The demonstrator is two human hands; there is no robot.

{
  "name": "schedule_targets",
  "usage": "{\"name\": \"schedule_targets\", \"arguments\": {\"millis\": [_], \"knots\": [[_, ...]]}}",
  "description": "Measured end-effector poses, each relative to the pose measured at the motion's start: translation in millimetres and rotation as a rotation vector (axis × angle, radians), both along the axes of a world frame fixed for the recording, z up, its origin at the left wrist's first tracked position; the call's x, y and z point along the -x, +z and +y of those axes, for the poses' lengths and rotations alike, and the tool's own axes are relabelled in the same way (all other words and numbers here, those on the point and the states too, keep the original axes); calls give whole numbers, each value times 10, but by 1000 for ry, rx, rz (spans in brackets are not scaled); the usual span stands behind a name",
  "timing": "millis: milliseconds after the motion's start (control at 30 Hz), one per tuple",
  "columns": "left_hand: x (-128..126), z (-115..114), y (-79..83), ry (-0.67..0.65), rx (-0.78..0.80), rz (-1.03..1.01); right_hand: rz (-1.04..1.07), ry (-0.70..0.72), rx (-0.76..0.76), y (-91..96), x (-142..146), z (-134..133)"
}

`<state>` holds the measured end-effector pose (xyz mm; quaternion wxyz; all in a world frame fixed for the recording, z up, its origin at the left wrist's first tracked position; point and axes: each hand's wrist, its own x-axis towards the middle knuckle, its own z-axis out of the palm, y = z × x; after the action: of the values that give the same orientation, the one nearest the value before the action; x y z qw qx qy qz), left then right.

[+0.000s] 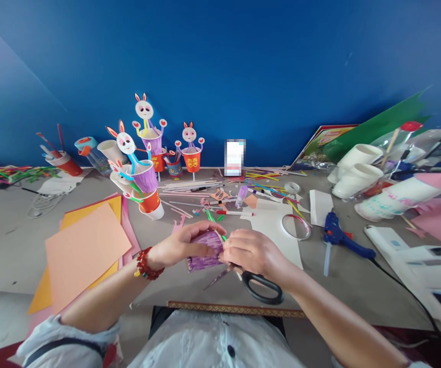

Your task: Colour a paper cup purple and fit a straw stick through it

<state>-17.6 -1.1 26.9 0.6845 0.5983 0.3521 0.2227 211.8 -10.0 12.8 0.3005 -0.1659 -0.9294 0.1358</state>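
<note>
A paper cup coloured in purple strokes lies on its side in my left hand, whose fingers and thumb wrap round it. At the cup's open end, the fingers of my right hand are pinched together on a green pipe cleaner; its held end is hidden. Black-handled scissors sit just below my right hand, blades pointing left under the cup. Whether that hand also holds them is unclear. White paper lies beyond my right hand.
Purple cups with rabbit faces stand stacked at the back left. Coloured paper sheets lie left. On the right are a tape roll, a blue glue gun with its cord, and white cups. Scraps and pens litter the middle.
</note>
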Motion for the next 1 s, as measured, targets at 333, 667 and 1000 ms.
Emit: {"name": "schedule_targets", "arguments": {"millis": [333, 667, 1000], "knots": [[64, 5, 27, -59, -22, 66, 188, 98, 156, 113, -8, 33], [26, 24, 27, -79, 41, 20, 87, 107, 85, 78, -1, 35], [-18, 60, -34, -118, 113, -12, -95, 145, 18, 79, -32, 29]]}}
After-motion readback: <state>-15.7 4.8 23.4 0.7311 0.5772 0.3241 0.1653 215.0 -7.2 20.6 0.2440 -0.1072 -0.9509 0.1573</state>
